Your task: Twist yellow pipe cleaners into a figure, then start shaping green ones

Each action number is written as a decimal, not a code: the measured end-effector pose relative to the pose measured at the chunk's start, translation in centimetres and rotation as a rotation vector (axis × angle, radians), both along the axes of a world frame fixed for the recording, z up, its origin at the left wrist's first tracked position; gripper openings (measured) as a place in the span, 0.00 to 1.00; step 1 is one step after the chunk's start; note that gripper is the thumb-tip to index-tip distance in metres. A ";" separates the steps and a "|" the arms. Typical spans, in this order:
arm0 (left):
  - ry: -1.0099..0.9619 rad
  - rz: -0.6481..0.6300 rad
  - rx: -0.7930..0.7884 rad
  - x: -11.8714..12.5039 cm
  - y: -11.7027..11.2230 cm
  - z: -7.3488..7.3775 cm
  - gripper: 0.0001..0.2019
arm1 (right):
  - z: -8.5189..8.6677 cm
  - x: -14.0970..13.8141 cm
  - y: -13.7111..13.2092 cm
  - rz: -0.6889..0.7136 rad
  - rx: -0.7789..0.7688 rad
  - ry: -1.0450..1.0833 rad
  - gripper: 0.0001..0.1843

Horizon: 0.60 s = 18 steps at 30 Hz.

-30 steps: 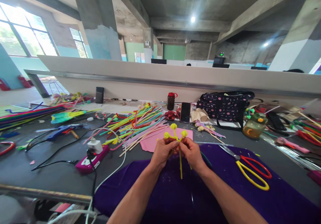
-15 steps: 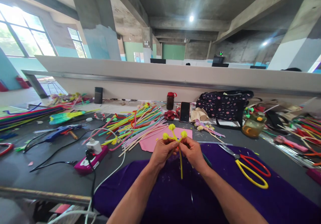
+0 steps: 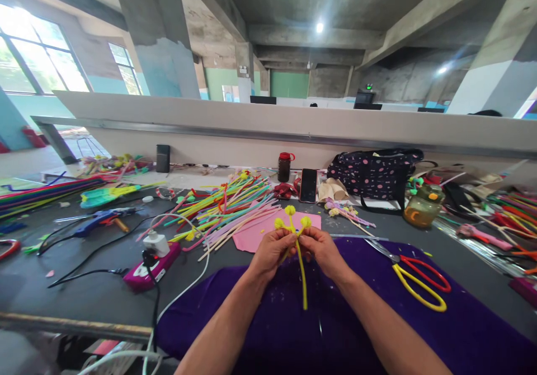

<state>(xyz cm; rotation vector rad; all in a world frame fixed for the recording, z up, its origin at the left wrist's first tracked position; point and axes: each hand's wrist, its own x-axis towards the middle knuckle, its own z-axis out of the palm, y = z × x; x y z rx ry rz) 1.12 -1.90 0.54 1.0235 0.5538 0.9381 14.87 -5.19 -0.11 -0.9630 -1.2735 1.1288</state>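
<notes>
Both of my hands pinch a small bundle of yellow pipe cleaners (image 3: 301, 274) over a purple cloth (image 3: 377, 330). My left hand (image 3: 272, 253) and my right hand (image 3: 322, 252) meet at the bundle's middle, fingers closed on it. Three coiled yellow tips (image 3: 290, 211) stick up above my fingers. One yellow stem hangs down below them to about the cloth.
A heap of coloured pipe cleaners (image 3: 226, 201) and a pink sheet (image 3: 255, 235) lie behind my hands. Scissors (image 3: 415, 280) with red and yellow handles rest on the cloth at right. A power strip (image 3: 153, 263), blue glue gun (image 3: 103, 218), phone (image 3: 309, 186), jar (image 3: 285, 168) and spotted bag (image 3: 373, 176) stand farther off.
My hands and the yellow bundle stay in nearly the same place. The hanging stem has swung slightly, and the view has shifted a little.
</notes>
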 end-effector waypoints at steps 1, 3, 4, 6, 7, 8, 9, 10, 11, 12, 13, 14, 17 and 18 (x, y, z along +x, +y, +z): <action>-0.011 0.007 0.007 0.0 0.0 0.0 0.11 | -0.1 -0.1 0.0 0.006 -0.021 0.028 0.10; -0.014 0.038 0.024 0.1 0.0 0.0 0.11 | -0.1 -0.3 0.0 0.010 -0.070 0.073 0.10; -0.006 0.060 0.032 0.2 -0.1 0.1 0.12 | -0.1 -0.4 -0.1 0.015 -0.098 0.099 0.10; 0.031 0.102 0.038 0.2 -0.1 0.1 0.13 | -0.1 -0.6 -0.1 0.050 -0.144 0.161 0.11; 0.055 0.115 0.039 0.2 -0.1 0.2 0.14 | -0.1 -0.6 -0.1 0.072 -0.160 0.193 0.11; 0.076 0.121 0.043 0.2 -0.1 0.3 0.14 | -0.1 -0.6 -0.1 0.092 -0.170 0.221 0.12; 0.096 0.125 0.054 0.2 -0.2 0.3 0.14 | 0.0 -0.6 0.0 0.112 -0.179 0.244 0.12; 0.111 0.126 0.069 0.2 -0.2 0.4 0.14 | -0.1 -0.5 0.0 0.136 -0.192 0.261 0.13; 0.123 0.127 0.085 0.1 -0.2 0.5 0.14 | -0.1 -0.3 0.1 0.170 -0.212 0.279 0.13; 0.133 0.126 0.103 0.1 -0.2 0.6 0.14 | -0.1 -0.2 0.2 0.213 -0.238 0.304 0.12; 0.141 0.123 0.119 0.1 -0.3 0.6 0.14 | -0.2 0.0 0.2 0.266 -0.271 0.332 0.12; 0.147 0.120 0.130 0.0 -0.3 0.7 0.14 | -0.2 0.1 0.2 0.320 -0.309 0.365 0.11; 0.134 0.094 0.150 -0.1 -0.5 0.8 0.12 | -0.4 0.3 0.2 0.451 -0.413 0.471 0.10; 0.122 0.080 0.154 -0.1 -0.5 0.9 0.12 | -0.4 0.3 0.1 0.476 -0.439 0.494 0.11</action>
